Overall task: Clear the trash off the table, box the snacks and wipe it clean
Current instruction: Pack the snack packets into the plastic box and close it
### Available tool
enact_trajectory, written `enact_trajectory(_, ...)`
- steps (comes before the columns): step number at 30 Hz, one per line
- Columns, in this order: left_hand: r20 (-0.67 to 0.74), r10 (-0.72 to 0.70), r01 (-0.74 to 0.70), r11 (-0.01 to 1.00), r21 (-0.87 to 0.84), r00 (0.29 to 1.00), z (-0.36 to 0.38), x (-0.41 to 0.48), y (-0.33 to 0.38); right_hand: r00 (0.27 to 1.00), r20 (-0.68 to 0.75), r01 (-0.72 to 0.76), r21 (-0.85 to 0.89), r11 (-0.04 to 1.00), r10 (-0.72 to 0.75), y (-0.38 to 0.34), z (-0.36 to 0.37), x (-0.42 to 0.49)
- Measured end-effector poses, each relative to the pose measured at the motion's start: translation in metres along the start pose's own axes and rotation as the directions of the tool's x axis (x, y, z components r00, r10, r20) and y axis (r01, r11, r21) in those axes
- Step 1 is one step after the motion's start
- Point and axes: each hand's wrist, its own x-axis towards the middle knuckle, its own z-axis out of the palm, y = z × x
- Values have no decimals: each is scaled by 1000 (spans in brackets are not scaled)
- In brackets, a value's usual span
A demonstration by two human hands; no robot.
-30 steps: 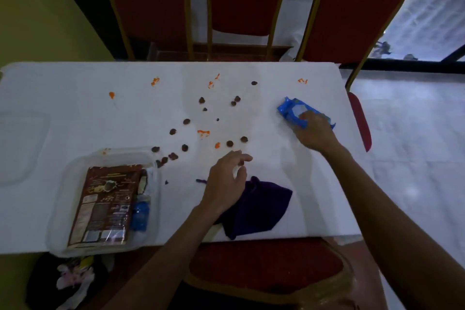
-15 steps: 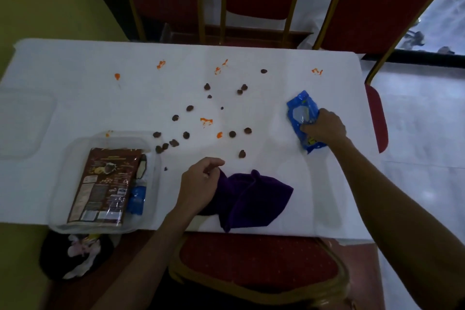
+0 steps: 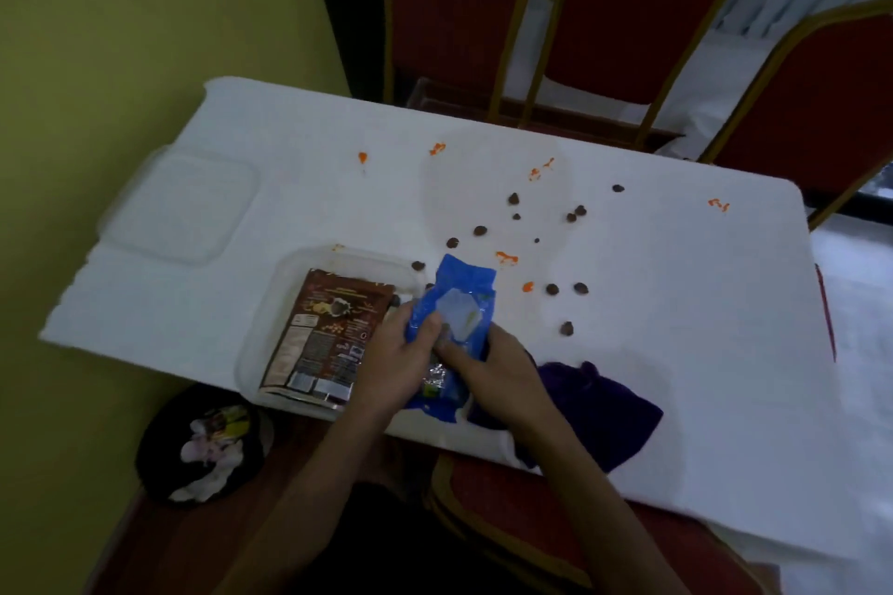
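Observation:
A blue snack packet (image 3: 461, 300) is held upright over the table's near edge, with my left hand (image 3: 394, 360) on its left side and my right hand (image 3: 493, 370) on its lower right. Just left of it stands a clear plastic box (image 3: 270, 324) with a brown snack pouch (image 3: 328, 333) lying inside. A dark purple cloth (image 3: 599, 406) lies on the white table (image 3: 676, 353) right of my hands. Several brown crumbs (image 3: 553, 289) and orange smears (image 3: 506, 257) are scattered over the table's middle.
The box's clear lid (image 3: 179, 203) lies at the table's left end. A black trash bag (image 3: 203, 442) with wrappers sits on the floor below the box. Three red chairs (image 3: 633, 10) stand behind the table, another red chair (image 3: 507, 498) under its near edge. A yellow wall is at left.
My right hand carried the blue packet from the table's right side over to the box. My left hand left the purple cloth and took hold of the packet too.

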Motion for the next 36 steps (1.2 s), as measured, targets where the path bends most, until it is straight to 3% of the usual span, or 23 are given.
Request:
enact_trajectory(4,-204,-49,52,999,11,978,-65,4,-20,996,89,28,-155,988,-15,-25,49,11)
enact_trajectory(8,-52,51,-29,929,370,997,-89,19,-60,995,20,98,-405,909,-99,-36,81,20)
enact_trajectory(11,97,140,-167,692,702,985,-82,30,-86,974,1,193,-535,823,-228,-25,102,26)
enact_trajectory(13,147,62,-157,543,825,987,-73,30,-91,956,-9,223,-623,749,-292,-12,113,30)
enact_trajectory(16,149,42,-149,521,840,988,-68,29,-94,947,-28,179,-782,597,-321,5,121,28)
enact_trajectory(19,178,12,-158,520,839,984,-71,32,-100,950,55,192,-880,434,-309,17,121,24)
enact_trajectory(24,151,31,-145,523,840,988,-70,33,-102,947,146,248,-901,357,-288,16,109,23)
enact_trajectory(31,142,-34,-108,485,868,989,-73,32,-97,946,194,288,-872,397,-260,5,107,28)
enact_trajectory(34,173,-55,-117,535,837,983,-77,34,-89,953,174,279,-826,490,-249,-5,102,35)
enact_trajectory(36,202,-82,-108,625,773,976,-83,32,-84,971,136,225,-795,563,-196,-15,101,37)
